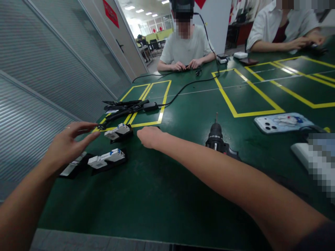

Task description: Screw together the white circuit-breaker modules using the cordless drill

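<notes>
My left hand (66, 143) is at the left, its thumb and fingers apart around a gap, near the end of a bundle of black cables (125, 109). My right hand (149, 136) is closed low over the table, just right of a white module on a black base (119, 131); a bit of something dark shows at its fingers, too hidden to name. Nearer to me stands a second white module with blue parts (106, 159). A third module (73, 166) lies partly under my left hand.
A black power drill (216, 137) lies beyond my right forearm. A patterned phone (284, 122) is at the right, with a white object (303, 157) nearer. Yellow tape (259, 114) marks the green table (146, 195). Two people sit across it; a black cable crosses it.
</notes>
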{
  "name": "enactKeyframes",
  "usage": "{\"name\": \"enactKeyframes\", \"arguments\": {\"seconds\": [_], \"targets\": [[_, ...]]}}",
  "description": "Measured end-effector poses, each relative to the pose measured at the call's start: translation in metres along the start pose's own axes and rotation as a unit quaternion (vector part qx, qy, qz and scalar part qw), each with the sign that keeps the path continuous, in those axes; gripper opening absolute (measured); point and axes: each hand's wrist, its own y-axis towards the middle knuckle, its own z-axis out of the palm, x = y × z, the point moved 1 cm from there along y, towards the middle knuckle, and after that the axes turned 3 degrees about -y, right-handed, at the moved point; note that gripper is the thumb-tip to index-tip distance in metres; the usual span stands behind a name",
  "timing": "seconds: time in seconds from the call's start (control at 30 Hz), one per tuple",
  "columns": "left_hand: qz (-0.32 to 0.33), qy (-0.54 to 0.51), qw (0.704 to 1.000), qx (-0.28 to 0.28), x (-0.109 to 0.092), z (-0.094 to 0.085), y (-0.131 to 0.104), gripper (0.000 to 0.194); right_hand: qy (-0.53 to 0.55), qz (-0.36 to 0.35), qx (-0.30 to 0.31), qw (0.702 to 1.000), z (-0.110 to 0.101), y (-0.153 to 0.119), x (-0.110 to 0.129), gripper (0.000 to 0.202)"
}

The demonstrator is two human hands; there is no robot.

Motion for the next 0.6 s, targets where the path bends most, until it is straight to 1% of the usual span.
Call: {"name": "enactKeyframes", "arguments": {"seconds": [0.03, 0.07, 0.1, 0.17, 0.2, 0.23, 0.3, 0.4, 0.43, 0.53, 0.6], "targets": [[-0.009, -0.003, 1.0, 0.003, 0.001, -0.004, -0.008, 0.046, -0.01, 0.004, 0.001, 1.0, 0.002, -0.001, 0.0, 0.008], [-0.022, -0.011, 0.999, 0.021, 0.003, -0.007, -0.016, 0.043, -0.02, 0.009, 0.001, 1.0, 0.003, -0.001, 0.001, 0.008], [-0.039, -0.022, 0.998, 0.052, 0.006, -0.007, -0.023, 0.041, -0.027, 0.014, 0.001, 1.0, 0.004, 0.0, 0.001, 0.009], [-0.072, -0.058, 0.983, 0.16, 0.013, -0.002, -0.035, 0.043, -0.031, 0.024, 0.0, 0.999, 0.004, 0.003, 0.002, 0.01], [-0.088, -0.077, 0.972, 0.203, 0.016, 0.002, -0.039, 0.044, -0.028, 0.027, -0.001, 0.999, 0.003, 0.004, 0.003, 0.01], [-0.1, -0.095, 0.965, 0.224, 0.019, 0.005, -0.041, 0.045, -0.022, 0.031, -0.003, 0.999, 0.002, 0.005, 0.004, 0.011], [-0.12, -0.125, 0.957, 0.232, 0.021, 0.011, -0.045, 0.046, 0.002, 0.046, -0.012, 0.999, -0.001, 0.003, 0.01, 0.012], [-0.132, -0.132, 0.958, 0.216, 0.013, 0.014, -0.047, 0.045, 0.067, 0.086, -0.037, 0.993, -0.007, -0.006, 0.026, 0.007], [-0.132, -0.126, 0.961, 0.21, 0.008, 0.015, -0.049, 0.045, 0.095, 0.107, -0.048, 0.988, -0.008, -0.011, 0.033, 0.004], [-0.135, -0.107, 0.965, 0.196, -0.007, 0.018, -0.053, 0.049, 0.18, 0.166, -0.066, 0.967, -0.01, -0.024, 0.053, 0.019], [-0.134, -0.102, 0.97, 0.177, -0.012, 0.022, -0.057, 0.051, 0.229, 0.182, -0.076, 0.953, -0.008, -0.031, 0.062, 0.016]]}}
